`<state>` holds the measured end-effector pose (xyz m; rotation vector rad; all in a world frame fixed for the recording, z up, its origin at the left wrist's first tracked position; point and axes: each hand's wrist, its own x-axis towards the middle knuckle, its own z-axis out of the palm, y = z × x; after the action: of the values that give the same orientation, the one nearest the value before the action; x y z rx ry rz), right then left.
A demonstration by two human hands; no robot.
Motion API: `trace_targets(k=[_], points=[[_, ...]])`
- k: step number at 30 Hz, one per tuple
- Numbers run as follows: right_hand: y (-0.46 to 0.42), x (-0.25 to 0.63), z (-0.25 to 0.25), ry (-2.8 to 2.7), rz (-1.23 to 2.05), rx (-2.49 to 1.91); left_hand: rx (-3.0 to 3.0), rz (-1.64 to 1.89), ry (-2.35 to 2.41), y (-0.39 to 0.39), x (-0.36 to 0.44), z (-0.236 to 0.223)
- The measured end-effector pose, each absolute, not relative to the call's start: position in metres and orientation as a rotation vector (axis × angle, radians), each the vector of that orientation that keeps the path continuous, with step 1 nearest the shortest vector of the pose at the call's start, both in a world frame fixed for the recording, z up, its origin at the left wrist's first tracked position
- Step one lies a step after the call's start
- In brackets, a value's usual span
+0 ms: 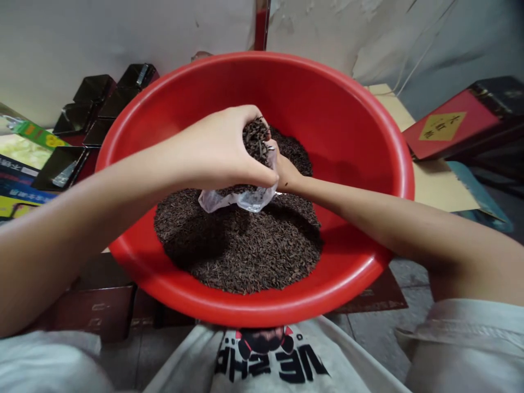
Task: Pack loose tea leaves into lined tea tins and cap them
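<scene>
A large red plastic basin (pixel 352 131) holds a heap of dark dried tea leaves (pixel 245 251). My left hand (pixel 223 144) reaches over the heap, its thumb and fingers curled around a handful of leaves (pixel 256 141). Just below and beside it is a clear plastic bag (pixel 256 199) with leaves in it, its edge crumpled. My right hand (pixel 284 169) grips the far right side of the bag, with most of its fingers hidden behind the bag and my left hand.
Several dark open tins (pixel 92 90) stand to the left, near a green packet (pixel 39 134). A red box with a yellow label (pixel 444 125) lies at the right on cardboard (pixel 446 185). Dark red boxes (pixel 90 311) sit below the basin. A wall rises behind.
</scene>
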<state>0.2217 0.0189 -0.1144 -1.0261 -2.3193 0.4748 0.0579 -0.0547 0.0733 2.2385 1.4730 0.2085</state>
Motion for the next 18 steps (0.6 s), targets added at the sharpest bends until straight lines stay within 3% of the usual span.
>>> trace_targets(k=[6, 10, 14, 18], points=[[0.022, 0.223, -0.117, -2.201, 0.541, -1.073, 2.538, 0.456, 1.471, -0.041, 0.052, 0.034], [0.026, 0.224, -0.117, -2.179, 0.560, -1.065, 2.700, 0.325, 1.429, -0.023, 0.045, 0.015], [0.029, 0.226, -0.116, -2.178, 0.578, -1.081, 2.732, 0.221, 1.293, -0.016, 0.046, 0.016], [0.032, 0.228, -0.113, -2.240, 0.574, -1.092, 2.778, 0.352, 1.152, -0.048, 0.057, 0.026]])
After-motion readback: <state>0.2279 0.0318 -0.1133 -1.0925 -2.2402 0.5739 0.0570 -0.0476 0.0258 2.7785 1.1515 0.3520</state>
